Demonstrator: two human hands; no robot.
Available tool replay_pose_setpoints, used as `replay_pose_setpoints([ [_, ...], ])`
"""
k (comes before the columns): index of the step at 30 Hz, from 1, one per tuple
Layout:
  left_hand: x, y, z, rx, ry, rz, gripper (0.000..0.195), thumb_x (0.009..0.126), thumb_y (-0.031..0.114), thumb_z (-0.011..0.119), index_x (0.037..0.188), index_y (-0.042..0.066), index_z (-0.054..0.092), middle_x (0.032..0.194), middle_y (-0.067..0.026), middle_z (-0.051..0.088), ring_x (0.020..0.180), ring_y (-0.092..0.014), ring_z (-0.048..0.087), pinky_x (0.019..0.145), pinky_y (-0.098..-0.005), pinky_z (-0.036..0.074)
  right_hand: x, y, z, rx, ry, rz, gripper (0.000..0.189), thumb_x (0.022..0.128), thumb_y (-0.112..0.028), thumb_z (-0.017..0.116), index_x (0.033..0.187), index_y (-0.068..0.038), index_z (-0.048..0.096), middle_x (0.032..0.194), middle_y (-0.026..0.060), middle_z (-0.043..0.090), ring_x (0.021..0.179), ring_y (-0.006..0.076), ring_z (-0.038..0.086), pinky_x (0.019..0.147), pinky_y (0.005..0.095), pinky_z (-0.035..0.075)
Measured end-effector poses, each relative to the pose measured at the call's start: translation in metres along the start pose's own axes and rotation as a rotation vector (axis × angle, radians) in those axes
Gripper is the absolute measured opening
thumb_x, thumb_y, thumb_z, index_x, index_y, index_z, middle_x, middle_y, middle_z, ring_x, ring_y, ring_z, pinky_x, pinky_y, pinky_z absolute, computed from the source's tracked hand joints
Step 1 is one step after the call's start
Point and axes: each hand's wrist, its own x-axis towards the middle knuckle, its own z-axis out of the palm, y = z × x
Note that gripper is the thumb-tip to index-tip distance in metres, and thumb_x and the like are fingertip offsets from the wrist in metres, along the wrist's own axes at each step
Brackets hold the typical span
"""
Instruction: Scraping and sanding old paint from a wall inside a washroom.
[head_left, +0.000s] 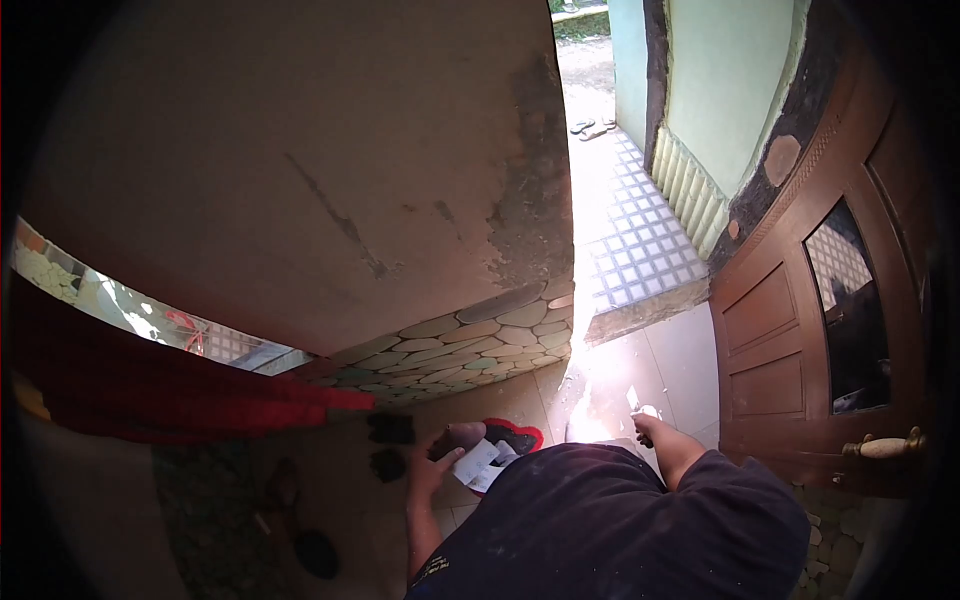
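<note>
My left hand (437, 459) is low in the middle of the head view, its thumb lying over white printed material (478, 465), perhaps paper. A brown, rounded object (463, 436) shows against the same hand; what it is cannot be told. Beneath them lies a dark mat with a red scalloped edge (536, 433), partly hidden by the printed material and my dark shirt. My right hand (645, 429) hangs over sunlit floor tiles. Something small and pale shows at its fingers, but glare hides whether it is held.
On the right stands a brown wooden door (765, 352) with a glass pane and handle. A raised tiled step (645, 236) leads outside, where sandals (592, 129) lie. Dark footwear (390, 429) rests near the stone-patterned wall (480, 341). A red curtain (187, 401) hangs left.
</note>
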Motion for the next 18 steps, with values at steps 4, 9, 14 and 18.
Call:
replay_pose_setpoints([
  [4,0.001,0.005,0.002,0.003,-0.005,0.008,0.05,0.07,0.017,0.08,0.115,0.004,0.061,0.106,-0.0101,0.065,0.096,-0.018,0.061,0.085,-0.0313,0.048,-0.029,-0.045,0.009,-0.046,0.091,-0.22,0.04,0.09,-0.039,0.047,0.102,-0.001,0.05,0.069,0.0127,0.052,0.047,0.024,0.053,0.039,0.0385,0.044],
  [9,0.001,-0.003,0.002,-0.005,0.01,0.006,0.046,0.069,0.015,0.079,0.11,0.0,0.062,0.101,-0.0081,0.066,0.092,-0.015,0.061,0.082,-0.0297,0.047,-0.135,-0.151,0.049,0.144,0.017,-0.808,0.037,0.092,-0.036,0.05,0.08,-0.002,0.051,0.055,0.0057,0.049,0.041,0.016,0.048,0.038,0.0311,0.039],
  [14,0.0,-0.002,0.005,-0.03,0.016,0.028,0.045,0.07,0.015,0.079,0.109,0.001,0.063,0.098,-0.0072,0.066,0.089,-0.014,0.061,0.08,-0.0291,0.048,-0.249,-0.25,0.075,0.25,-0.075,-1.222,0.035,0.096,-0.033,0.044,0.08,-0.002,0.05,0.054,0.0038,0.044,0.043,0.0149,0.042,0.044,0.0326,0.036],
  [18,-0.002,-0.005,0.004,-0.036,0.025,0.011,0.044,0.07,0.015,0.079,0.108,0.001,0.063,0.097,-0.0067,0.066,0.088,-0.014,0.061,0.079,-0.0286,0.048,-0.325,-0.327,0.077,0.189,0.141,-1.532,0.037,0.095,-0.032,0.042,0.083,0.002,0.053,0.06,0.0133,0.052,0.054,0.0264,0.053,0.054,0.0389,0.04],
])
